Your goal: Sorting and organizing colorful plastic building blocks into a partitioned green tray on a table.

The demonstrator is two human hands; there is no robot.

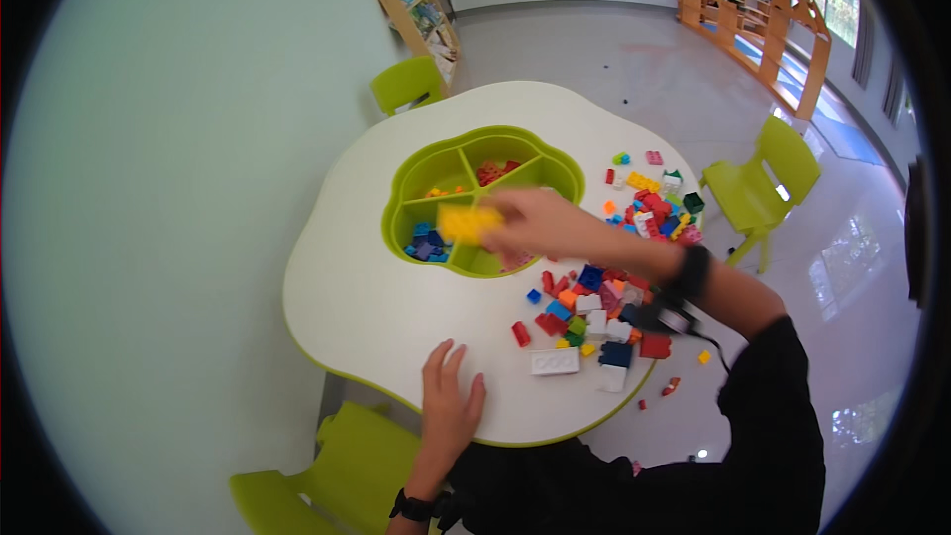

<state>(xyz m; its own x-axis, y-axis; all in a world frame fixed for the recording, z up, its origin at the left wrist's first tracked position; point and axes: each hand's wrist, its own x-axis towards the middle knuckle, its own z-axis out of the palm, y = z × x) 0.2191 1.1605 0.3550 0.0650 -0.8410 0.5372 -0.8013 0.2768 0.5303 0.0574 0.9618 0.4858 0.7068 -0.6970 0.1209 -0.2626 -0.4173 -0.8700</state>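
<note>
My right hand grips a yellow toy building brick, blurred, above a green divided bin set into the table's middle. Blue bricks lie in the near-left compartment, red pieces in a far one, and a few small yellow and orange pieces in the far-left one. Pink pieces show partly beneath my right hand, which hides the compartments on that side. My left hand rests by the table's near edge, holding nothing, fingers apart. Mixed loose bricks are heaped to its right.
The white table has a wavy green rim. A second brick pile lies at its right edge. Green chairs stand around it. A few bricks are on the floor. Wooden shelving stands far right.
</note>
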